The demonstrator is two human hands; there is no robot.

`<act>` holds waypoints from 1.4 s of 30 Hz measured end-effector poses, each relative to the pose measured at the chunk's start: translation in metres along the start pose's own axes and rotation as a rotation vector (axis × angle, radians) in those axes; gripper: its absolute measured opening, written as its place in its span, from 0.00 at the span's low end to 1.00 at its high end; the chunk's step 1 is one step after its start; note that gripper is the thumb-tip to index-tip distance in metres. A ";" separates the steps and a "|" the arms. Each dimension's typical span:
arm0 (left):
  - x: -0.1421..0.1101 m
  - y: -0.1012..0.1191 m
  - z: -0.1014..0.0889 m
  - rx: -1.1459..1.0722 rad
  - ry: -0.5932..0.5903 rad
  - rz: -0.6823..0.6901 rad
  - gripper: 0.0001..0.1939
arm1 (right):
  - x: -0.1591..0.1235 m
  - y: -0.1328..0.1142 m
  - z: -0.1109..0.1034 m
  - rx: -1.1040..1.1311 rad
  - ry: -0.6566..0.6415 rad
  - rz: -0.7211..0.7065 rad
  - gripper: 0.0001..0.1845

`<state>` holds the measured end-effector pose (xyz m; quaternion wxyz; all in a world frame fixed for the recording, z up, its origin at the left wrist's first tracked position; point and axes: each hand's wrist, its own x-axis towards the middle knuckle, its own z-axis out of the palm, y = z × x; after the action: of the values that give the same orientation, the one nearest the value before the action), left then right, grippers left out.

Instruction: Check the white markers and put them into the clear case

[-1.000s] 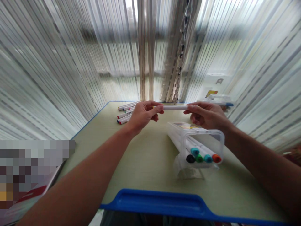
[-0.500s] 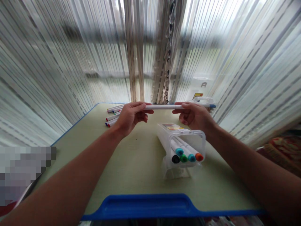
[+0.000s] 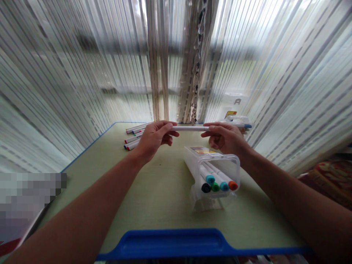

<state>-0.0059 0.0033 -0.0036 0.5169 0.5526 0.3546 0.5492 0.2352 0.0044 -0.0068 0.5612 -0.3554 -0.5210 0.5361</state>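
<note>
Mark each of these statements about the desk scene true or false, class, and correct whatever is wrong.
1. The left hand and right hand hold the same pen. True.
2. The case has its open end facing away from the person. False: it faces toward the person.
3. Five coloured ends show at the case's opening. True.
4. The loose pens lie right of the case. False: they lie to its left.
5. The desk's near edge is blue. True.

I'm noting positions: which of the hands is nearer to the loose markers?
Left. The left hand is just right of the loose markers, partly hiding them; the right hand is much farther to their right.
</note>
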 end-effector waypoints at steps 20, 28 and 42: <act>-0.001 -0.003 -0.002 0.272 -0.003 0.124 0.17 | 0.000 0.006 0.001 -0.087 -0.011 -0.081 0.14; 0.001 -0.003 -0.001 0.076 0.017 0.049 0.16 | 0.000 0.001 0.000 0.001 0.000 -0.006 0.13; 0.000 0.003 0.000 -0.068 0.031 -0.045 0.09 | 0.000 -0.004 -0.001 0.067 0.004 0.059 0.11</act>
<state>-0.0065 0.0029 -0.0009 0.5421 0.5182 0.3559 0.5576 0.2370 0.0042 -0.0031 0.5577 -0.3524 -0.4911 0.5688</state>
